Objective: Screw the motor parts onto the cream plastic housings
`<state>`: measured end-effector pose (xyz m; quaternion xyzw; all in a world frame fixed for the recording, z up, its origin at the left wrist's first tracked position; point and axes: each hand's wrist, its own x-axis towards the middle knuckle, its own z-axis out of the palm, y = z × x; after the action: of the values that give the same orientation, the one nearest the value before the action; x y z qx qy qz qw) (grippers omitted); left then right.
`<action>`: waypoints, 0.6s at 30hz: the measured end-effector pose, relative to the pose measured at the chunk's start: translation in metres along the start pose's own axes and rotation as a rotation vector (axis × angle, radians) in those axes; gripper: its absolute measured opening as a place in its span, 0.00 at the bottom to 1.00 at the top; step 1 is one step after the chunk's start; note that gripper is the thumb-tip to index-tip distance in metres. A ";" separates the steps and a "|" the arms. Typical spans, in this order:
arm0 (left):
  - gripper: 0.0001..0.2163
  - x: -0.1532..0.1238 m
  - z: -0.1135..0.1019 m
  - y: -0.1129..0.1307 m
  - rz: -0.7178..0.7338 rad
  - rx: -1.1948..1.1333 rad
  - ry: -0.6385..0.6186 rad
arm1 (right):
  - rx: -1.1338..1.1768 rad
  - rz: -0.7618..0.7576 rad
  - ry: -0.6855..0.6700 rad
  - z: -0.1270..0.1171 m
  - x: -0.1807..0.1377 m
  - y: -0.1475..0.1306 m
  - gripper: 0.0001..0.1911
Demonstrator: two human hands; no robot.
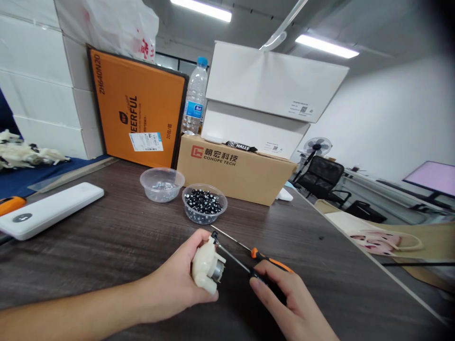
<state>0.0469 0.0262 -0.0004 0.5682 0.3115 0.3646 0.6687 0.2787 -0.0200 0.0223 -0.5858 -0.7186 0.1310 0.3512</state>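
Note:
My left hand [177, 279] is closed around a cream plastic housing [204, 265] with a small silver motor [218, 271] set in its side. A small black part [214, 235] sits at the top of the housing. In my right hand [284, 293] is a screwdriver [232, 258] with a dark handle, mostly hidden by my fingers. Its shaft points up and left, and the tip meets the housing near the black part. Behind it on the table lies a second screwdriver [272, 260] with an orange and black handle.
A clear tub of black parts [203, 203] and another tub with small metal pieces [161, 184] stand beyond my hands. Behind them are a brown carton [231, 177], an orange box [138, 109] and a water bottle [195, 94]. A white power bank [53, 210] lies left.

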 end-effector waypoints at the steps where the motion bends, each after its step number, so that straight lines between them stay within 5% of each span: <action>1: 0.26 0.000 0.000 0.000 -0.009 0.003 0.002 | -0.005 -0.006 -0.004 0.000 0.000 0.001 0.13; 9: 0.34 -0.003 -0.001 -0.002 -0.071 -0.082 -0.068 | -0.019 -0.035 -0.027 0.001 -0.003 0.000 0.13; 18: 0.13 -0.009 0.000 0.005 -0.050 -0.141 -0.024 | -0.044 -0.017 -0.102 0.003 -0.005 0.008 0.12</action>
<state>0.0415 0.0192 0.0050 0.5161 0.2912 0.3620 0.7195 0.2831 -0.0221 0.0134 -0.5798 -0.7433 0.1420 0.3020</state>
